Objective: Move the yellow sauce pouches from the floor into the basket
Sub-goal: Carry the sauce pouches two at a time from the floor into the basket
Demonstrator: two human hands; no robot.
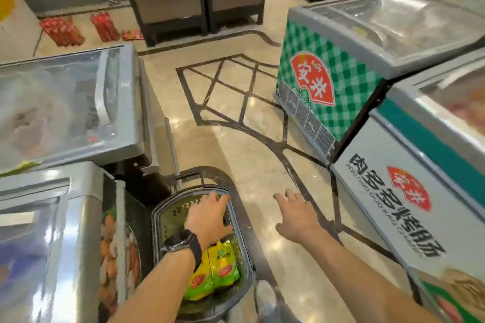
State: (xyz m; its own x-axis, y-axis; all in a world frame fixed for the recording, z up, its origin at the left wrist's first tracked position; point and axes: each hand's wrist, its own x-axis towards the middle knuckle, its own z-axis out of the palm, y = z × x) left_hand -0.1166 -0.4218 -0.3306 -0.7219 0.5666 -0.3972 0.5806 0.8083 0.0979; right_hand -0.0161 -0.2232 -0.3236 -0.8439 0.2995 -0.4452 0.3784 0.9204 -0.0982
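A dark grey plastic shopping basket (244, 252) stands on the polished beige tiled floor (252, 165), just beside a grey glass-topped chest freezer (86, 231) on the person's left. Its black handle (189, 178) is at the far end. Inside the basket lie at least two yellow and green sauce pouches (223, 262) with red round marks, side by side at the near end and partly hidden under the forearm.

The left hand (208, 217) is palm down over the far half of the basket. Its fingers are extended towards the far rim and it holds nothing; whether they touch the rim cannot be told. A black watch (183, 241) sits on that wrist.

The right hand (296, 215) hangs over bare floor to the right of the basket, palm down, fingers spread and loose, grasping nothing.

A green-and-white checked freezer (338, 113) and a white freezer with black lettering (380, 212) stand on the right. Red packets (63, 31) lie on the floor far off
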